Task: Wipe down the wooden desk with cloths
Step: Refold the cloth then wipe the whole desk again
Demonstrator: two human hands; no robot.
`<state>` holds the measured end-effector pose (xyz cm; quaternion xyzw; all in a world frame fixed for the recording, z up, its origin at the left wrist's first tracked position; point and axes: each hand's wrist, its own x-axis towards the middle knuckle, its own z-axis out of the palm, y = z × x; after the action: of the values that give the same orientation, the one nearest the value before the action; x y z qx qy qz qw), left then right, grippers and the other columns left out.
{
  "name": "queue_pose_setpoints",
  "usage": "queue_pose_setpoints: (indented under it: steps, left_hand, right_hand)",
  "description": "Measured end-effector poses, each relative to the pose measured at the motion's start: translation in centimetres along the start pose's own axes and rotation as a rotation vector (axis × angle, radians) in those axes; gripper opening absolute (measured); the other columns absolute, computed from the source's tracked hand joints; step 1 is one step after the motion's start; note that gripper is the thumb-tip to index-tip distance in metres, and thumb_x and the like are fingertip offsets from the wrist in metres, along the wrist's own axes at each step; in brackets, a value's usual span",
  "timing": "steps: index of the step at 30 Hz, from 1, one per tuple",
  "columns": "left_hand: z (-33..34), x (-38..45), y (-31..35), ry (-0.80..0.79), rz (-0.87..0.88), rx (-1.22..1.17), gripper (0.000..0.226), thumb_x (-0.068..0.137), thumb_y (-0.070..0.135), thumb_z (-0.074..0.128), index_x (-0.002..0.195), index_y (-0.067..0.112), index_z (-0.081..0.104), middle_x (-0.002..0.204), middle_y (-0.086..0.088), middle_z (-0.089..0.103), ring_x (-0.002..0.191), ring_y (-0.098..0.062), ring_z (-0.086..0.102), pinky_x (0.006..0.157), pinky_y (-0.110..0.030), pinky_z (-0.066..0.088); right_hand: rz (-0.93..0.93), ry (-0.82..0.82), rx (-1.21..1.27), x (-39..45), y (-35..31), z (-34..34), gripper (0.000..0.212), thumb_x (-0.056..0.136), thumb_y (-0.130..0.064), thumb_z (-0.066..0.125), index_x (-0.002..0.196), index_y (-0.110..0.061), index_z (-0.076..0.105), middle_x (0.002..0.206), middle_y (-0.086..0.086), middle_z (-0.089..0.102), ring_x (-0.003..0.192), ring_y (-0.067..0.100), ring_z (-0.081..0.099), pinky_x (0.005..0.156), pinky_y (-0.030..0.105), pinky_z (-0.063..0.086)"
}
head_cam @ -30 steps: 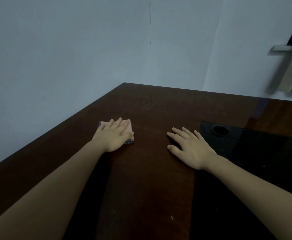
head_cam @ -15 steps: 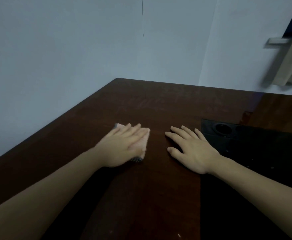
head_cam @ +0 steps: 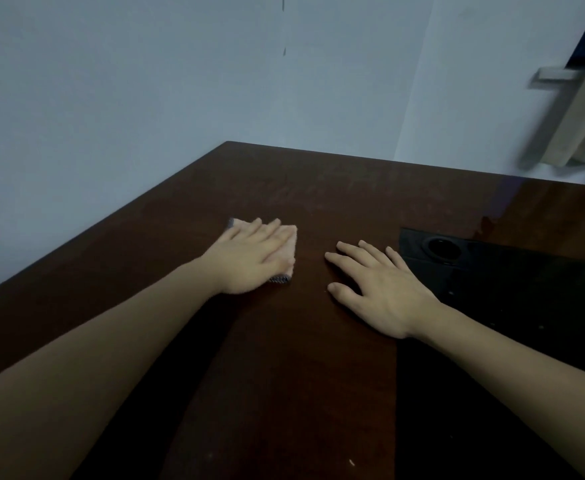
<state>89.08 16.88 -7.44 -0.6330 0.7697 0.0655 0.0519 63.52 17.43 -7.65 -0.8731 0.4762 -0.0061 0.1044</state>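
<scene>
We had the left hand flat on a small pink cloth, fingers straight and together, pressing it onto the wooden desk. Nothing was pinched; the cloth was just pinned under palm and fingers, with its far edge and a grey corner showing past the hand. It sat mid-desk, left of centre, well short of the back corner by the wall.

The right hand lay palm-down on bare wood just beside the cloth, fingers spread and relaxed, holding nothing. No second cloth was visible.

Risks as we judged them: the cloth was small and held only by downward pressure, so a fast stroke could bunch it or slide the hand off it, leaving skin on wood. The black inset panel with its round cable hole sat close on the right; a stroke that way could catch the cloth's edge at the seam or hole. The dull streaks near the far edge might get missed in this dim light.
</scene>
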Motion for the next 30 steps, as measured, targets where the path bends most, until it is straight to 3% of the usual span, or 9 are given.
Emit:
queue_pose_setpoints:
  steps: [4,8,13,21,25,28,30]
  left_hand:
    - [0.5,-3.2,-1.4,-0.021,0.079,0.054,0.066,0.099,0.066,0.010,0.156,0.045,-0.016,0.168,0.012,-0.013,0.155,-0.015,-0.010,0.125,-0.039,-0.005]
    - [0.2,-3.3,-6.6,-0.014,-0.151,0.061,0.076,0.089,0.076,-0.005,0.157,0.043,-0.015,0.169,0.008,-0.009,0.156,-0.021,-0.005,0.124,-0.043,-0.002]
    - [0.2,-1.8,-6.0,0.017,-0.358,-0.001,0.066,0.103,0.063,0.011,0.161,0.038,-0.006,0.171,0.002,-0.005,0.157,-0.027,-0.001,0.125,-0.049,0.002]
    - [0.8,-7.2,3.5,-0.006,-0.084,-0.008,0.067,0.103,0.061,0.013,0.161,0.036,-0.010,0.169,0.007,-0.011,0.156,-0.018,-0.010,0.125,-0.044,-0.004]
    - [1.6,-10.9,4.1,-0.006,0.009,0.030,0.068,0.103,0.064,0.017,0.159,0.040,-0.013,0.167,0.013,-0.015,0.154,-0.012,-0.014,0.123,-0.035,-0.008]
    - [1.6,-11.5,1.2,0.003,-0.066,0.017,0.062,0.106,0.058,0.018,0.159,0.042,-0.011,0.167,0.013,-0.012,0.155,-0.014,-0.009,0.121,-0.033,-0.007]
    - [1.5,-11.1,-0.9,0.004,-0.211,0.013,0.062,0.105,0.059,0.015,0.159,0.041,-0.010,0.169,0.009,-0.009,0.156,-0.019,-0.006,0.124,-0.041,-0.003]
  right_hand:
    - [0.003,-0.003,-0.005,0.1,0.0,0.0,0.062,0.101,-0.064,0.024,0.159,-0.043,0.014,0.169,-0.013,0.004,0.156,0.016,-0.003,0.126,0.050,-0.003]
    - [0.002,0.004,0.002,0.0,0.0,-0.1,0.062,0.102,-0.064,0.024,0.159,-0.043,0.015,0.169,-0.013,0.004,0.156,0.017,-0.003,0.126,0.050,-0.003]
    - [-0.001,0.014,0.020,0.0,0.1,0.1,0.062,0.102,-0.064,0.027,0.159,-0.042,0.017,0.169,-0.013,0.007,0.156,0.017,-0.001,0.126,0.050,-0.003]
    - [0.002,0.010,0.007,-0.1,0.0,-0.1,0.062,0.102,-0.063,0.026,0.159,-0.041,0.017,0.170,-0.011,0.008,0.156,0.018,0.001,0.126,0.051,0.000]
    - [0.002,0.006,-0.008,-0.4,-0.1,-0.2,0.062,0.103,-0.063,0.024,0.160,-0.040,0.016,0.170,-0.010,0.007,0.157,0.019,0.001,0.126,0.051,0.000]
    - [-0.001,0.006,-0.014,-0.4,0.1,-0.1,0.062,0.103,-0.063,0.023,0.160,-0.040,0.015,0.170,-0.010,0.006,0.157,0.019,0.000,0.126,0.050,0.000]
    - [-0.001,0.010,-0.012,-0.4,0.1,-0.1,0.062,0.103,-0.063,0.022,0.160,-0.040,0.015,0.170,-0.010,0.006,0.157,0.019,0.000,0.126,0.051,0.000]
